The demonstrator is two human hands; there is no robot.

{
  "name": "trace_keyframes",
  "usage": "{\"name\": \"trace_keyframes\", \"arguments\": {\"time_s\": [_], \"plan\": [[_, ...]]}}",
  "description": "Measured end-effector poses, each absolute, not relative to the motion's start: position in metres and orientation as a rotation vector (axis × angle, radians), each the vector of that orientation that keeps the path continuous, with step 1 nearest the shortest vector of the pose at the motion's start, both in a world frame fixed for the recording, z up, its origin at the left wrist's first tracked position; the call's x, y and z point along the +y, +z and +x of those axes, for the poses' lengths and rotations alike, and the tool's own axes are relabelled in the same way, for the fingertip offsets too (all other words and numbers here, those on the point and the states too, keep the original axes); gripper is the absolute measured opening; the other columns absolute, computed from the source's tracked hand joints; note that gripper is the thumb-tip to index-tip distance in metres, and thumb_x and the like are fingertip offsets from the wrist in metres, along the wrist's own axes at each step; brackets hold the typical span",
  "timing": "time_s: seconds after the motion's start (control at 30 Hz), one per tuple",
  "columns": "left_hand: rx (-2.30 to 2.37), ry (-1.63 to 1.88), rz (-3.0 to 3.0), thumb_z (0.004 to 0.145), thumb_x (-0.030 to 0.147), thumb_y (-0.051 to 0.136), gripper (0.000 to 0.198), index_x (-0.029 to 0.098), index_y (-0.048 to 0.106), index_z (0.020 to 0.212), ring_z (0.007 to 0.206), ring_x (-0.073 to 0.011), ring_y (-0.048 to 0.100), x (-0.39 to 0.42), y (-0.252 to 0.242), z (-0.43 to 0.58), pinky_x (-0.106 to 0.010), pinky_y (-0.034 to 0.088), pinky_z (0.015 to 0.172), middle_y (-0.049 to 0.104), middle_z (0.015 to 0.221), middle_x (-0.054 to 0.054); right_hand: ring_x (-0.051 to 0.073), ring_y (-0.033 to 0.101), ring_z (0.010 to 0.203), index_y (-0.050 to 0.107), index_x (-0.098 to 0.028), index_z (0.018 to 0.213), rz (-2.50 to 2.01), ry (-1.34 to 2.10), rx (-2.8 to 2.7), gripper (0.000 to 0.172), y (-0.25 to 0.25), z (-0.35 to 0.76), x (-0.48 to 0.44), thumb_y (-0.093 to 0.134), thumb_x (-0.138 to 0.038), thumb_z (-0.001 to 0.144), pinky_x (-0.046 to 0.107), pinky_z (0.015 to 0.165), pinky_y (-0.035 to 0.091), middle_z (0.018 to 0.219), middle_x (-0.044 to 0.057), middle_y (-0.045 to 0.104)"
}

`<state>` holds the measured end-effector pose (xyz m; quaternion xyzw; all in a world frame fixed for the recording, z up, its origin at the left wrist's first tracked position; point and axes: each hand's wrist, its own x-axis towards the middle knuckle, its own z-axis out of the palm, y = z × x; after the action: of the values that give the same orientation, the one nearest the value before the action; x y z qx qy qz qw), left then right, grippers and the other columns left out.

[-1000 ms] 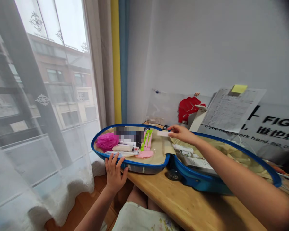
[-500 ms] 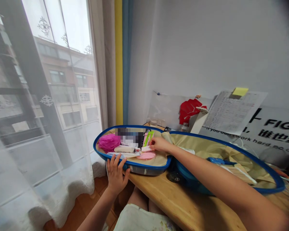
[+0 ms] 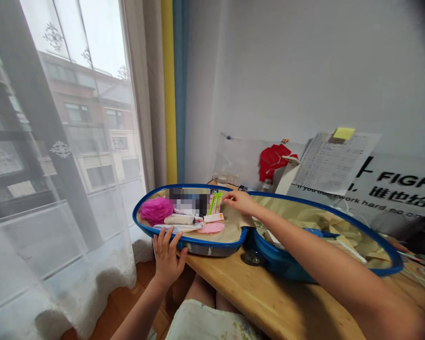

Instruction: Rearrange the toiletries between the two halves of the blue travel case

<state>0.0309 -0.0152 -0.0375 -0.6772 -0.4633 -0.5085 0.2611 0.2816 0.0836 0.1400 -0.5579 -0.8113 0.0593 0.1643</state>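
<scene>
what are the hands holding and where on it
The left hand holds the open suitcase by its blue rim; the right hand seems to hold nothing, its fingertips over the beige lining.

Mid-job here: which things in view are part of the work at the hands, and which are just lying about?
Part of the work: right hand at the beige lining of the open blue suitcase; left hand at its rim; pink bath puff; pink round pad; white-and-orange tube.

Lying about: wooden desk; red paper ornament; printed sheet; sheer curtain.
</scene>
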Motion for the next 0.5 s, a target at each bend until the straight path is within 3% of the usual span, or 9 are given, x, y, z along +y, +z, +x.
{"name": "trace_keyframes", "arguments": {"time_s": [0.23,0.4,0.5], "plan": [[-1.249,-1.404,-1.843,0.087,0.024,0.050,0.051,0.020,0.037,0.136,0.140,-0.0304,0.021,-0.015,-0.037,0.031,-0.054,0.016,0.112,0.039,0.142,-0.015,0.013,0.061,0.070,0.064,-0.018,0.102,-1.637,0.295,-2.259,0.030,0.177,0.367,0.058,0.043,-0.027,0.082,0.023,0.068,0.045,0.076,0.002,0.068],[-1.261,-1.421,-1.847,0.086,0.023,0.051,0.054,0.022,0.036,0.137,0.139,-0.0304,0.022,-0.015,-0.038,0.031,-0.055,0.016,0.112,0.038,0.143,-0.014,0.019,0.063,0.094,0.065,-0.019,0.104,-1.859,0.391,-2.481,0.036,0.160,0.434,0.034,0.048,-0.018,0.072,0.028,0.084,0.046,0.103,0.007,0.069],[-1.254,-1.433,-1.843,0.086,0.023,0.051,0.055,0.022,0.036,0.138,0.139,-0.0304,0.022,-0.015,-0.038,0.030,-0.055,0.015,0.112,0.038,0.144,-0.014,0.023,0.058,0.110,0.065,-0.019,0.111,-2.048,0.322,-2.541,0.054,0.140,0.460,0.021,0.053,-0.008,0.060,0.030,0.093,0.042,0.120,0.009,0.063]]}}
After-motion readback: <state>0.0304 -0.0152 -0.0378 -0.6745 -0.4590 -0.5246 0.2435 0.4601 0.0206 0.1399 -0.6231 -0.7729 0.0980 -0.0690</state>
